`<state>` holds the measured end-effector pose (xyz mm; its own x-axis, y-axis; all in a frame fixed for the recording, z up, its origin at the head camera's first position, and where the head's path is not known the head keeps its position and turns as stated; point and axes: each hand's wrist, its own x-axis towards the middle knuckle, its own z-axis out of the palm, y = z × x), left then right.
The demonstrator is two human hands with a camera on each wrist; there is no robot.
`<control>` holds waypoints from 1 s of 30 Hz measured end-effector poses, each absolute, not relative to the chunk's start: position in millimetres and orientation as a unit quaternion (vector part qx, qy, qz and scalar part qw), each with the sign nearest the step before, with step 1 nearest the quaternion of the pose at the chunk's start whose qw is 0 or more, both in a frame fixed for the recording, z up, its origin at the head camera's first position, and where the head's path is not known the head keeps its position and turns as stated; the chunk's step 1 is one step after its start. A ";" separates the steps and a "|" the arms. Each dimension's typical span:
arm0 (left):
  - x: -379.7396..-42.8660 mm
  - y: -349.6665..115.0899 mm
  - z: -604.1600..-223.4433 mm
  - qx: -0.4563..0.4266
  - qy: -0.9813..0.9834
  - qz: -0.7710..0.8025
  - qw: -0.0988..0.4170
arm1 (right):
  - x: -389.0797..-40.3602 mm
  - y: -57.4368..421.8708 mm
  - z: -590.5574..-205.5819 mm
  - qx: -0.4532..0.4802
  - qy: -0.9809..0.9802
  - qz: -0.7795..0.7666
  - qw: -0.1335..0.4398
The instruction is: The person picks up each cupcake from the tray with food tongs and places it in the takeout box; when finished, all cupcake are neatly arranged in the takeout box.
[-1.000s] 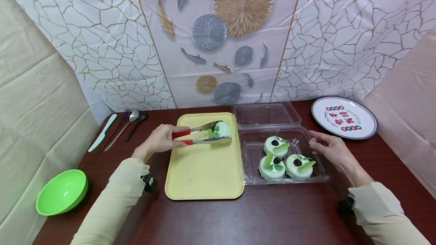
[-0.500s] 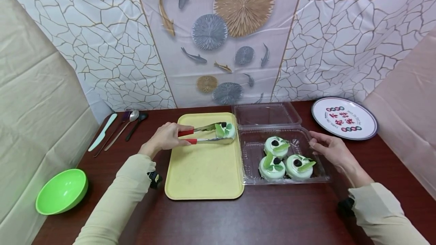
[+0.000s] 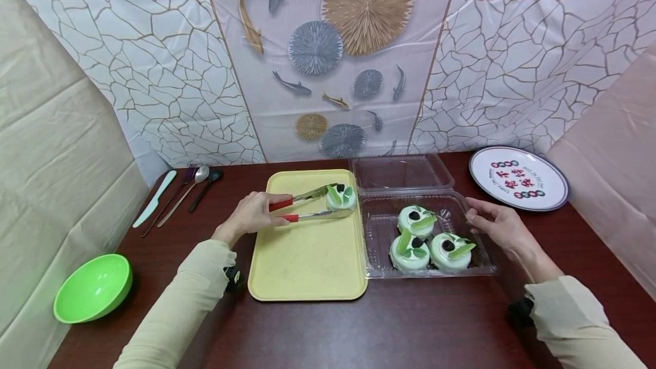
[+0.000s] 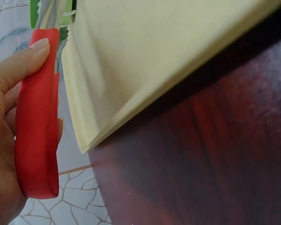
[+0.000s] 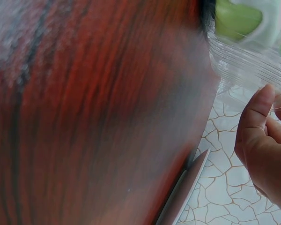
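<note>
My left hand (image 3: 252,213) grips red-handled metal tongs (image 3: 281,205), seen close up in the left wrist view as a red handle (image 4: 37,122) under the thumb. The tong arms lie on either side of a small pale-green cake (image 3: 340,200) topped with a dark berry and green leaves, at the far right corner of the yellow tray (image 3: 307,266). Whether the tips touch the cake, I cannot tell. My right hand (image 3: 499,229) pinches the right rim of an unlidded clear plastic box (image 3: 376,226). Several similar cakes (image 3: 450,252) sit upright in that box.
A white plate (image 3: 517,177) with red lettering lies at the back right. Cutlery, including a pale knife (image 3: 155,199) and a metal spoon (image 3: 201,175), lies at the back left. A green bowl (image 3: 93,289) stands at the left edge. The box's lid (image 3: 402,171) lies folded back.
The cake between the tongs has gone from tilted to upright and shifted slightly right. My left hand and the tongs have moved a little to the right. My right hand stays put.
</note>
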<state>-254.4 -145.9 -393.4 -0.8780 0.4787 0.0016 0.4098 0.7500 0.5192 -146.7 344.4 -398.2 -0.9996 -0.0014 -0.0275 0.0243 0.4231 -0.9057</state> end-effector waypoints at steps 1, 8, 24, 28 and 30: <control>-254.1 -145.5 -394.4 0.239 0.933 0.262 0.065 | -146.5 344.4 -398.0 0.008 0.844 -0.537 0.013; -250.6 -144.9 -400.0 0.237 0.933 0.266 0.056 | -146.5 343.7 -395.7 0.016 0.850 -0.526 0.020; -241.9 -163.6 -376.0 0.254 0.926 0.274 0.054 | -146.9 343.6 -395.3 0.024 0.856 -0.516 0.028; -240.8 -161.0 -361.9 0.276 0.919 0.276 0.047 | -146.6 344.5 -396.5 0.022 0.855 -0.517 0.020; -240.9 -159.7 -356.6 0.280 0.919 0.274 0.046 | -146.5 344.7 -397.2 0.020 0.854 -0.520 0.017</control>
<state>-240.9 -159.7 -356.6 -0.8388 0.5400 0.0698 0.4900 0.6928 0.5291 -146.5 344.7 -397.2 -0.9986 0.0175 -0.0499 0.0524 0.4576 -0.8876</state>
